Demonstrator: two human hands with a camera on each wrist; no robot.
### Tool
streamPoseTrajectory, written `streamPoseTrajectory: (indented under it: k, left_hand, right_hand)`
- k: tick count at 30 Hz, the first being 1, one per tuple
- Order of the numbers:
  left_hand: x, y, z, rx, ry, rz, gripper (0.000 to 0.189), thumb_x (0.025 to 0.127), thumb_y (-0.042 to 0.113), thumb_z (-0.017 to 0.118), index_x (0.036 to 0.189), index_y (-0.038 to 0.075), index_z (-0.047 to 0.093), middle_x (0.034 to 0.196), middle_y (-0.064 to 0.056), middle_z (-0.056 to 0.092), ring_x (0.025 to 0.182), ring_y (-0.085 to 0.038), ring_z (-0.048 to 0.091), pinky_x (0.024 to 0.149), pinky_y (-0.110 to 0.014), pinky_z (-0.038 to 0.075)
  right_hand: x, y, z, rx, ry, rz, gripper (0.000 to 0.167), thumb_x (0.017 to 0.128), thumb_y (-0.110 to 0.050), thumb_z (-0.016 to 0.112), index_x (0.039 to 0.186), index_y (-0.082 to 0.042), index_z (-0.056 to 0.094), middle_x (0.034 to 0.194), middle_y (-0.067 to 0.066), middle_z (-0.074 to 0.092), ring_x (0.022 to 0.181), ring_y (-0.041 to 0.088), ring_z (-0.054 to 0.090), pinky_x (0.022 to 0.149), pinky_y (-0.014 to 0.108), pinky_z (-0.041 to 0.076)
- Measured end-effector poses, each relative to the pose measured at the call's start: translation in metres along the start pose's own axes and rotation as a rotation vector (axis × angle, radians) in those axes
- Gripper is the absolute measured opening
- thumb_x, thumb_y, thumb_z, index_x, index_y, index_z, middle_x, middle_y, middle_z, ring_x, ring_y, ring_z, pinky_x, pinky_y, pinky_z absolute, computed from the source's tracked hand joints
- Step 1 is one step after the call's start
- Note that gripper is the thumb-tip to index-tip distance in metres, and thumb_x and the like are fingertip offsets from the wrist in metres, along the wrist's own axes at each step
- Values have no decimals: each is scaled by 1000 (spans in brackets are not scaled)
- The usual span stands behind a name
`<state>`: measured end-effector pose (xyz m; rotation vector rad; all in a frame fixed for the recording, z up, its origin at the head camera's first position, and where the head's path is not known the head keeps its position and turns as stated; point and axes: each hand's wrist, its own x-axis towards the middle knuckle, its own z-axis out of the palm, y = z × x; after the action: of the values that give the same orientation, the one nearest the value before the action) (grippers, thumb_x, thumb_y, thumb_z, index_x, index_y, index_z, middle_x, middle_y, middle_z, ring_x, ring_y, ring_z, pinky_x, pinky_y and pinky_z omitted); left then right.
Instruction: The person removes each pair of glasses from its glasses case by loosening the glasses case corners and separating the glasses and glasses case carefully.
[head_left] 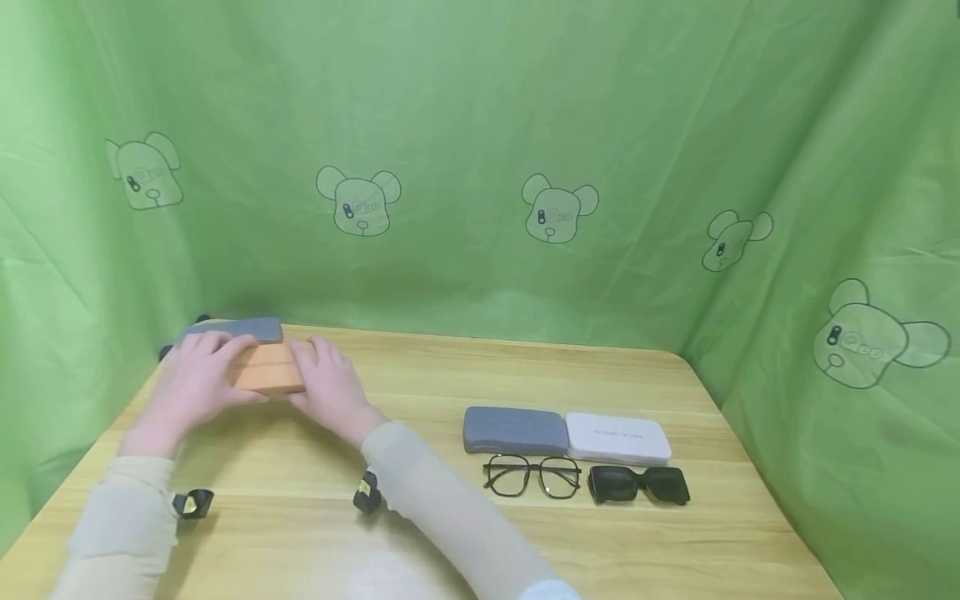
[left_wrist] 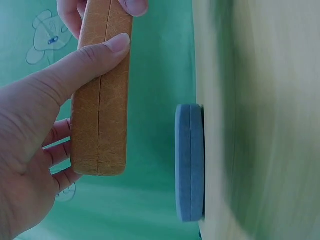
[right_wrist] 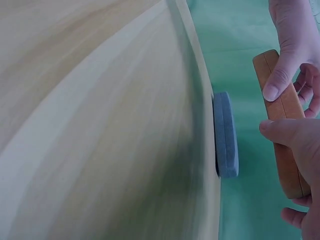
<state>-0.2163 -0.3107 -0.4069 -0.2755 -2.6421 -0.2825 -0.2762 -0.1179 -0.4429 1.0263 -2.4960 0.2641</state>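
Note:
Both hands hold a closed orange-brown glasses case [head_left: 266, 371] above the back left of the table. My left hand [head_left: 193, 379] grips its left end, thumb pressed across the side by the seam and the other fingers behind. On the right end, my right hand [head_left: 330, 387] has its thumb [right_wrist: 280, 131] on the same side and fingers around the far side. The case [left_wrist: 114, 120] hangs clear of the table in the left wrist view. Just behind it, a blue-grey glasses case [head_left: 258, 327] lies at the table's back edge, partly hidden by my left hand.
To the right on the wooden table [head_left: 420, 375] lie another blue-grey case [head_left: 516, 429] and a white case [head_left: 617, 437], side by side. Black-framed glasses [head_left: 532, 477] and dark sunglasses [head_left: 639, 483] lie in front of them. A green curtain [head_left: 457, 108] surrounds the table's back and sides.

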Motion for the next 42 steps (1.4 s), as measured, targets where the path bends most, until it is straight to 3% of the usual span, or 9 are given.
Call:
streamPoseTrajectory:
  k: [9, 17, 26, 42]
  left_hand:
    - [5, 16, 6, -58, 1, 11, 82, 57, 36, 91, 126, 9, 57, 117, -25, 57, 112, -48, 47, 90, -66, 38]
    - [10, 30, 9, -79, -15, 22, 83, 61, 38, 89, 131, 9, 54, 122, -23, 56, 115, -46, 46, 95, -65, 37]
    - [13, 42, 9, -96, -34, 28, 85, 63, 39, 89, 134, 9, 52, 127, -24, 54, 118, -45, 45, 100, -67, 34]
    - [16, 60, 22, -92, -40, 56, 88, 62, 48, 88, 133, 11, 53, 125, -19, 59, 117, -41, 48, 97, -65, 39]
  right_hand:
    - [-11, 15, -11, 34, 12, 12, 76, 81, -39, 76, 142, -10, 40, 131, 10, 51, 121, 21, 53, 108, 29, 46]
    - [-21, 26, -23, 76, -7, 67, 75, 82, -36, 77, 141, -9, 41, 132, 10, 51, 120, 20, 53, 107, 29, 47]
    - [-37, 40, -36, 87, 27, 85, 76, 80, -36, 78, 141, -9, 42, 131, 11, 51, 119, 21, 52, 107, 29, 47]
    - [-67, 58, -49, 136, 68, 125, 78, 79, -34, 80, 141, -8, 42, 133, 16, 50, 121, 27, 53, 104, 35, 51]
